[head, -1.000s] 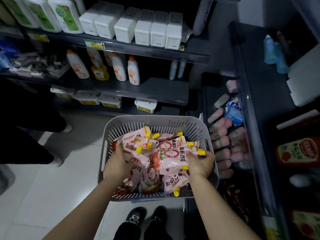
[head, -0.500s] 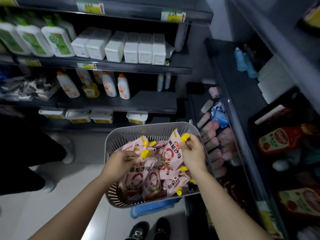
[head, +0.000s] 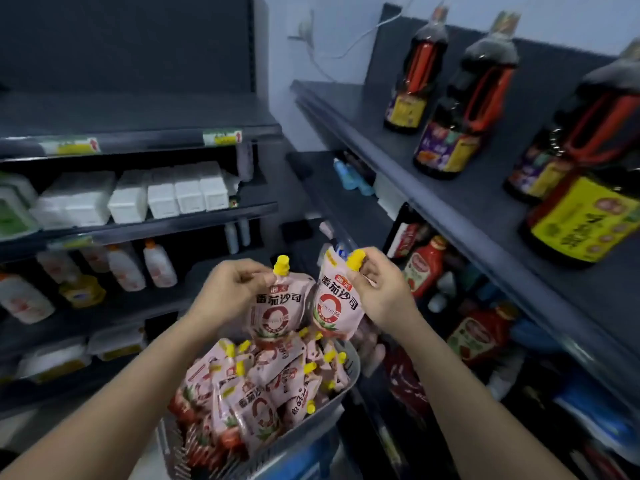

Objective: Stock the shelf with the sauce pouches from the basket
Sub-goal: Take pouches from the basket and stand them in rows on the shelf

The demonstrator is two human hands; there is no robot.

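My left hand [head: 225, 289] pinches the top of a pink sauce pouch [head: 277, 311] with a yellow cap and holds it upright above the basket. My right hand [head: 384, 292] pinches a second pink pouch [head: 334, 308] by its yellow spout, just right of the first. Below them the grey slotted basket [head: 346, 389] holds several more pink pouches [head: 263, 386] lying in a heap. The dark shelf [head: 450, 206] on the right runs from the far corner toward me.
Large dark sauce bottles [head: 460, 109] stand on the right upper shelf. Red ketchup bottles [head: 422, 268] and packs fill the shelf below it. White boxes [head: 166, 197] and white squeeze bottles [head: 156, 265] line the left shelves.
Both hands have lifted out of the basket, each raising one pouch by its top. The view has tilted up and to the right toward the upper shelf.
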